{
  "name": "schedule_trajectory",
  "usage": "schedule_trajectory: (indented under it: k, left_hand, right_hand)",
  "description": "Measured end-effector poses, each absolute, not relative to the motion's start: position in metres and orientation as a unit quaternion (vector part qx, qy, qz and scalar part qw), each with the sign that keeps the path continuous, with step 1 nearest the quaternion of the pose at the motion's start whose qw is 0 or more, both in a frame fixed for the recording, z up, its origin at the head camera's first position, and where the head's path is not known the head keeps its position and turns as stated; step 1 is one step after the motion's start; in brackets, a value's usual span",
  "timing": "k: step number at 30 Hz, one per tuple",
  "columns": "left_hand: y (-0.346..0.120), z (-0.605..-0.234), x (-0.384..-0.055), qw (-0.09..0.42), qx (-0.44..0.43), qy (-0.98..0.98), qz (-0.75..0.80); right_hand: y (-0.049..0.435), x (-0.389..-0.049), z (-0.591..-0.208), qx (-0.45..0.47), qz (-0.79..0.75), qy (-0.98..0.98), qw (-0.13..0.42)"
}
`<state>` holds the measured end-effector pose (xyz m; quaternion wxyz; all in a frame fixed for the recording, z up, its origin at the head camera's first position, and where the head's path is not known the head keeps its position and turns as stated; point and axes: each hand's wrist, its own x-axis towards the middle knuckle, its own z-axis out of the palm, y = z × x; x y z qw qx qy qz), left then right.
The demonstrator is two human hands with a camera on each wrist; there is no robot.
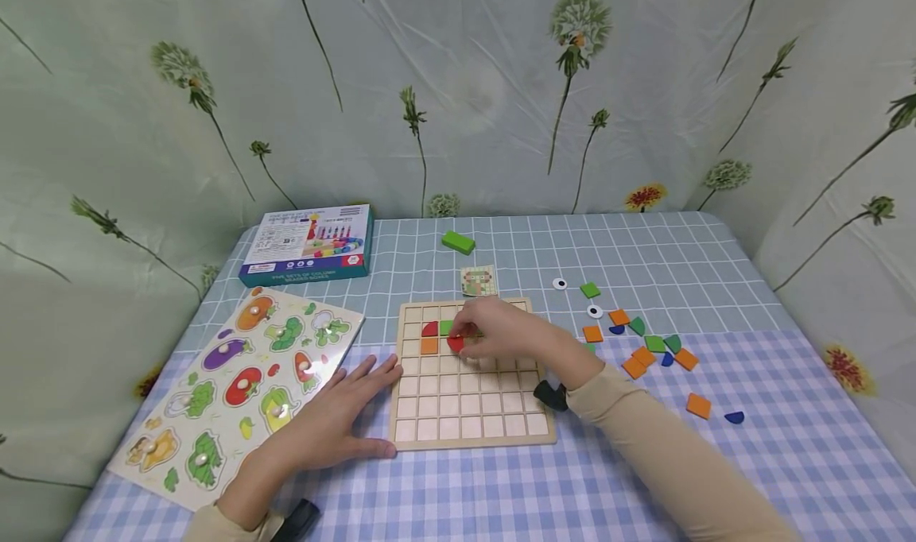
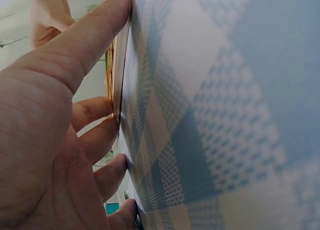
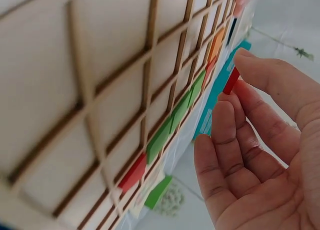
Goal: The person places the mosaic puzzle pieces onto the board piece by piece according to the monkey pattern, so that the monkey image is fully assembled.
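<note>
My right hand [image 1: 497,331] pinches a small red tile [image 3: 231,81] between thumb and forefinger, just over the wooden grid board [image 1: 458,407]. In the head view this hand hides part of the board's upper rows. On the board lie an orange tile [image 1: 428,346], a red tile [image 1: 429,329] and a green tile [image 1: 447,327]; the right wrist view shows several green tiles in a row with a red one [image 3: 134,173] at its end. My left hand [image 1: 351,407] lies with fingers spread at the board's left edge, thumb and fingertips against the frame.
Behind the board are a small pattern card [image 1: 478,280] and a green block [image 1: 458,242]. Loose orange, green and blue tiles and two eye discs [image 1: 595,311] lie scattered to the right. A vegetable puzzle board [image 1: 236,399] and a boxed toy [image 1: 308,244] occupy the left.
</note>
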<state>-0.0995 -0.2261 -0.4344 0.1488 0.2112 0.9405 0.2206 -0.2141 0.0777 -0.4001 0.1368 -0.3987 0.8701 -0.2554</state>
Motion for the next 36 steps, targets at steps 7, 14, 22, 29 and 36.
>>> schedule_trajectory:
  k: [7,14,22,29,36]
  left_hand:
    - [-0.226,-0.435,-0.099,0.147,0.215,0.941,0.217]
    - [-0.226,-0.436,-0.099,0.145,0.22,0.94,0.215]
    - [-0.226,-0.434,-0.1,0.148,0.218,0.939,0.22]
    - [-0.226,-0.434,-0.099,0.149,0.217,0.939,0.22]
    - [-0.226,-0.434,-0.099,0.151,0.215,0.939,0.223]
  right_hand:
    - [0.057,-0.208,-0.404,-0.399,-0.261,0.865,0.157]
    - [0.046,-0.206,-0.407,-0.426,-0.249,0.856,0.158]
    - [0.038,-0.205,-0.411,-0.432,-0.246,0.85,0.174]
    - [0.035,-0.204,-0.411,-0.432,-0.233,0.853,0.176]
    - [0.034,-0.205,-0.413,-0.431,-0.231,0.855,0.175]
